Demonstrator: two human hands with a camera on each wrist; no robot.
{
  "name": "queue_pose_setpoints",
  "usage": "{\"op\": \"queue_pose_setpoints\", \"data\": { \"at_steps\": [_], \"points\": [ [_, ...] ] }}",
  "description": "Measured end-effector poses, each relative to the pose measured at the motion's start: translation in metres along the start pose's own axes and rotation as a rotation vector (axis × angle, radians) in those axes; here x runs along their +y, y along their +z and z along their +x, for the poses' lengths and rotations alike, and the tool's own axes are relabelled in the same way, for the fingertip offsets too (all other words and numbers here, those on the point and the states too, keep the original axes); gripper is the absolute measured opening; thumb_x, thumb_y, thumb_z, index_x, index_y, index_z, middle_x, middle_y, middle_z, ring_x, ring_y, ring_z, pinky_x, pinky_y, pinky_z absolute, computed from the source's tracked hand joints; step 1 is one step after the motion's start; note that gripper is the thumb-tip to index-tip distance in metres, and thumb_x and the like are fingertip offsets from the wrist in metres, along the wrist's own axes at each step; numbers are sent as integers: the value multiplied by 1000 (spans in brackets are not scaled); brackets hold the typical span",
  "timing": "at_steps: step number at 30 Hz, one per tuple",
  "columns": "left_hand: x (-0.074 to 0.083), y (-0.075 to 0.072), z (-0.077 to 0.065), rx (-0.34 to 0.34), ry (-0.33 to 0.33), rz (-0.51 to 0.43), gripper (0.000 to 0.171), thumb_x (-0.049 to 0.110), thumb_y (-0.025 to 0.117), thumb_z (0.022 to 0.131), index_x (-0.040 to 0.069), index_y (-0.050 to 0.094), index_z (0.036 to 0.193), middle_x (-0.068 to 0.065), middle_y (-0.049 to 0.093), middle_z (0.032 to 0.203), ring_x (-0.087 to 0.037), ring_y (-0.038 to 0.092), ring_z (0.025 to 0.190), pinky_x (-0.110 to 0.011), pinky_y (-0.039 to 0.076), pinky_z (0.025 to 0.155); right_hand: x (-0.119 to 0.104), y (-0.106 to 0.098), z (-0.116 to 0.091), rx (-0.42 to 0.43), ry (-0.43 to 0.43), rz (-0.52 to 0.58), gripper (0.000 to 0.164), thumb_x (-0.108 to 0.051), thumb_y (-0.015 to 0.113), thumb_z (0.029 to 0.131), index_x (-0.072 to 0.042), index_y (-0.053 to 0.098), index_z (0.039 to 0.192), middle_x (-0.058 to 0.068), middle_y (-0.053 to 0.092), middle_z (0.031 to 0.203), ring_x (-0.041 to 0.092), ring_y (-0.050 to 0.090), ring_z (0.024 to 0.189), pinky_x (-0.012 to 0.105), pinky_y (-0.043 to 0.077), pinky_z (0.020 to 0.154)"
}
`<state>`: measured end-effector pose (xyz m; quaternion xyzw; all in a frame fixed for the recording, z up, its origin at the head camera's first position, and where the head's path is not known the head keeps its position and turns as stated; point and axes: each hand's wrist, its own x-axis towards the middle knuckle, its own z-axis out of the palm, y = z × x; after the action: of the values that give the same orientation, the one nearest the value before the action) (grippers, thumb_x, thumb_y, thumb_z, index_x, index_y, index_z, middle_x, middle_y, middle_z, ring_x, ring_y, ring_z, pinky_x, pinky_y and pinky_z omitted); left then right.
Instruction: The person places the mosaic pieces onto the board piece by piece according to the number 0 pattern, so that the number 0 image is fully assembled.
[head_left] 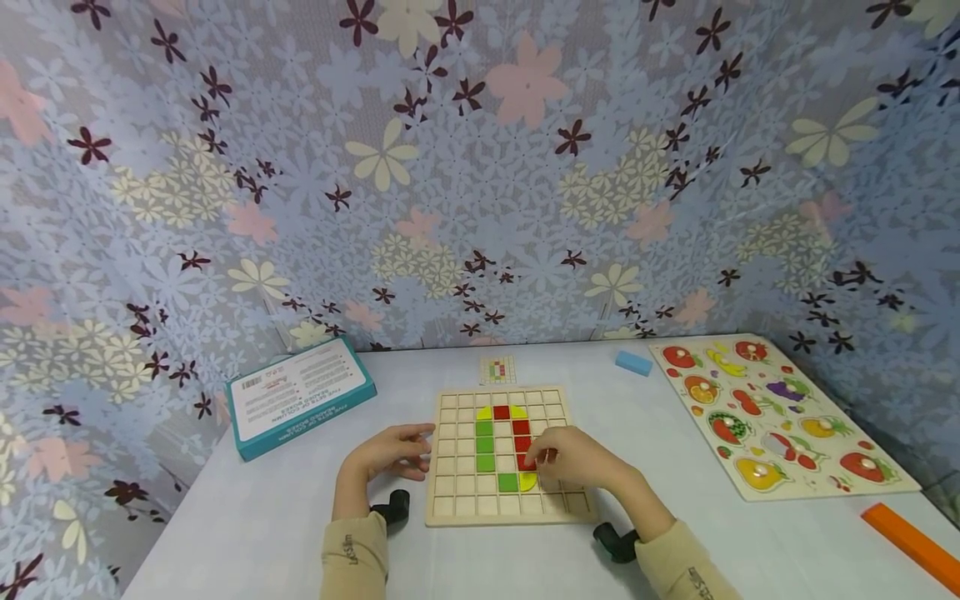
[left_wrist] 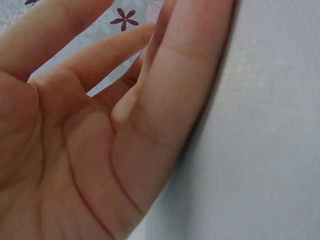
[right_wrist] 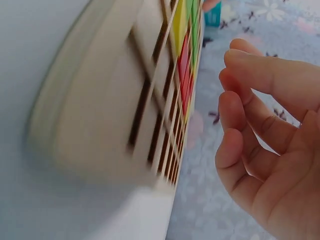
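Note:
A wooden grid board (head_left: 457, 505) lies on the table with red tiles (head_left: 521, 427), green tiles (head_left: 485, 445) and rounded yellow tiles (head_left: 528, 482) set in its squares. My right hand (head_left: 573, 457) is over the board's right half, its fingertips right at the lowest red tile. In the right wrist view its fingers (right_wrist: 232, 107) are loosely bent, with nothing visible between them and the thumb. My left hand (head_left: 390, 452) is beside the board's left edge, fingers relaxed and fingertips close to the rim. The left wrist view shows an empty palm (left_wrist: 65, 150).
A small pattern card (head_left: 498, 369) lies behind the board. At the left is a teal box (head_left: 300, 400). To the right are a blue block (head_left: 633, 363), a fruit puzzle board (head_left: 780, 417) and an orange bar (head_left: 911, 546). A flowered cloth (head_left: 480, 167) hangs behind the table.

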<state>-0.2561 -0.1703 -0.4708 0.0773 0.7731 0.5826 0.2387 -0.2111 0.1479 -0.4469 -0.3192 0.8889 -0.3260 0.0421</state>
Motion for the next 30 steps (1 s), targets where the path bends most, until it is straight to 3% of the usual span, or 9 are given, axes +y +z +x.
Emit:
{"op": "queue_pose_setpoints", "data": {
  "at_steps": [7, 14, 24, 30],
  "points": [
    [-4, -1, 1, 5, -5, -1, 57, 13, 58, 88, 0, 38, 139, -13, 52, 99, -19, 60, 78, -35, 57, 73, 20, -18, -24, 11, 57, -5, 15, 2, 65, 80, -8, 68, 91, 0, 62, 87, 14, 54, 79, 24, 49, 66],
    [-6, -2, 4, 8, -4, -1, 56, 13, 58, 88, 0, 39, 139, -13, 52, 99, -19, 61, 79, -35, 57, 73, 36, -28, -47, 21, 193, -4, 22, 5, 66, 75, -9, 68, 92, 0, 61, 88, 18, 52, 81, 26, 47, 64],
    [-4, -1, 3, 6, 6, 12, 55, 13, 57, 89, 0, 38, 139, -13, 51, 101, -19, 61, 79, -35, 58, 73, 55, -38, -70, 45, 198, -25, 26, 0, 74, 68, -8, 66, 91, -1, 62, 90, 19, 53, 83, 33, 49, 69],
    [-3, -1, 2, 9, 11, 15, 57, 12, 58, 88, -1, 37, 139, -14, 51, 102, -19, 60, 78, -36, 58, 72, 60, -37, -72, 24, 262, -12, 24, 2, 74, 66, -9, 66, 87, -2, 61, 86, 17, 51, 80, 32, 48, 70]
  ]
}}
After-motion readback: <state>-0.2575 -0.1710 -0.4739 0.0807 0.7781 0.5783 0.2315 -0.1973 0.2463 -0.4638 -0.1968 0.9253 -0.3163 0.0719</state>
